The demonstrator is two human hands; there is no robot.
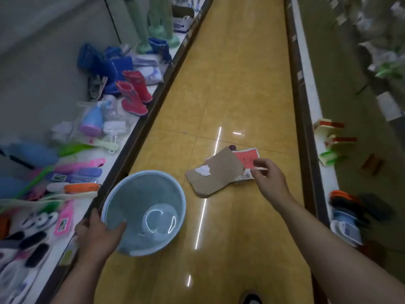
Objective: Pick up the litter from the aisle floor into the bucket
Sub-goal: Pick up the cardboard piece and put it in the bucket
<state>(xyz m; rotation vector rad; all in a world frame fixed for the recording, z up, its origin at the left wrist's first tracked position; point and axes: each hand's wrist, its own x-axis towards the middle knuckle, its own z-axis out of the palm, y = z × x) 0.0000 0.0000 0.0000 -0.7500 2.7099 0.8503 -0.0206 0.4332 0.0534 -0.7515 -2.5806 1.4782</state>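
Observation:
A pale blue bucket [122, 194] is tilted over the yellow aisle floor, and my left hand [98, 233] grips its near rim. Right of it a brown cardboard piece [221, 174] lies flat with a small white scrap [203, 170] on top. A red and white card [246, 159] sticks out from under the cardboard's far right edge. My right hand [268, 178] pinches the card's right edge between thumb and fingers. A small dark round object [231, 147] sits just beyond the cardboard.
Low shelves run along both sides of the aisle. The left shelf [122, 137] carries brushes, a spray bottle [93, 119] and red boots [133, 93]. The right shelf [311, 110] holds packaged goods. My shoe tip [252, 299] shows at the bottom.

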